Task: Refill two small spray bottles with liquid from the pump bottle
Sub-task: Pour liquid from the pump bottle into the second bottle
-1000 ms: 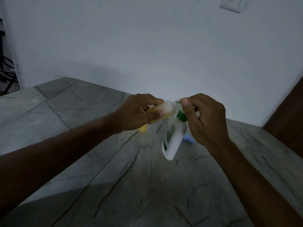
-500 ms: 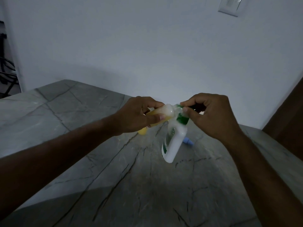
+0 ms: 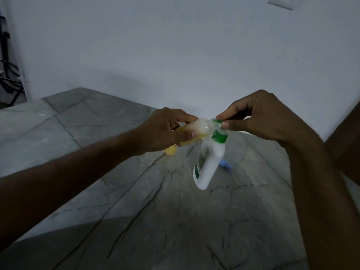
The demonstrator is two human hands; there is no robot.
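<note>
Right hand [image 3: 261, 117] pinches the green pump head [image 3: 219, 133] between thumb and forefinger, and the white pump bottle [image 3: 209, 164] hangs tilted above the grey stone counter [image 3: 136, 191]. Left hand [image 3: 165, 131] wraps its fingers round a small yellow spray bottle [image 3: 194, 129], lying almost sideways, mouth tight against the nozzle, presumably to catch each squirt; foam coats the join. The green label is too blurred to read. A blue object [image 3: 226, 164] lies just beyond.

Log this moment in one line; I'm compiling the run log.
left hand: grips small yellow spray bottle | right hand: pinches green pump head of white plastic pump bottle | both above table
</note>
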